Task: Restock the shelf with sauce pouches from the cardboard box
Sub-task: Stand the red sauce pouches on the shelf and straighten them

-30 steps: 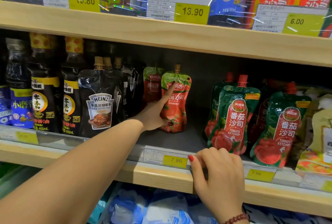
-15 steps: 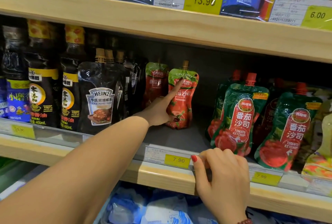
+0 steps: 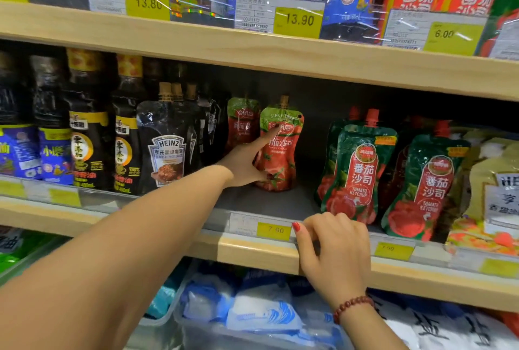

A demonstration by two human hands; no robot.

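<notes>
A red tomato sauce pouch (image 3: 280, 158) with a green top stands upright deep on the middle shelf, and a second like it (image 3: 242, 122) stands behind and to its left. My left hand (image 3: 244, 167) reaches in: the straight index finger lies up the front of the near pouch and the thumb touches its base. Its other fingers are hidden. My right hand (image 3: 337, 248) grips the shelf's front edge (image 3: 252, 251), with fingers curled over the clear price rail. No cardboard box is in view.
Black Heinz pouches (image 3: 165, 150) and dark bottles (image 3: 87, 130) fill the shelf to the left. Green ketchup pouches (image 3: 362, 170) lean to the right. Bare grey shelf floor lies in front of the red pouch. The upper shelf board (image 3: 252, 49) hangs close above. Bagged goods (image 3: 252, 313) sit below.
My left index finger has slid a little higher up the front of the red pouch. My right hand has stayed on the shelf edge.
</notes>
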